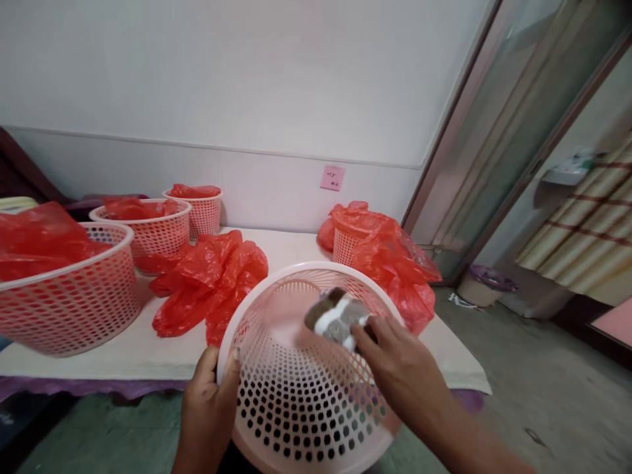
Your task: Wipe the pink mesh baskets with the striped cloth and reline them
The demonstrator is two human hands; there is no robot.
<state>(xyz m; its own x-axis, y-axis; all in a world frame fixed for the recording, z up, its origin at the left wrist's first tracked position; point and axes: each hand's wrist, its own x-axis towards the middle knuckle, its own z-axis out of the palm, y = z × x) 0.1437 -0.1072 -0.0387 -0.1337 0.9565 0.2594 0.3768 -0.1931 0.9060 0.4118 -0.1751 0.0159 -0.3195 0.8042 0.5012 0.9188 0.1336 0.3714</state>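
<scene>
A pink plastic basket (296, 395) with a perforated wall is tilted so that its mouth faces me. My left hand (210, 388) is closed on the left side of its rim, thumb inside. Over the basket's opening, at the right inner wall, my right hand (395, 352) holds a bunched brown, white and grey cloth (338, 319). The cloth is blurred, and whether it touches the wall I cannot tell. Behind the tilted basket, a crumpled red plastic bag (212, 276) lies on the table at left.
Pink baskets (69, 303) with red bags in them stand along the left of the white-covered table (296, 243). A smaller basket (344, 247) at the back right is draped with red bags (395, 257). A pink note (332, 178) is on the wall; a bin (484, 286) stands on the floor.
</scene>
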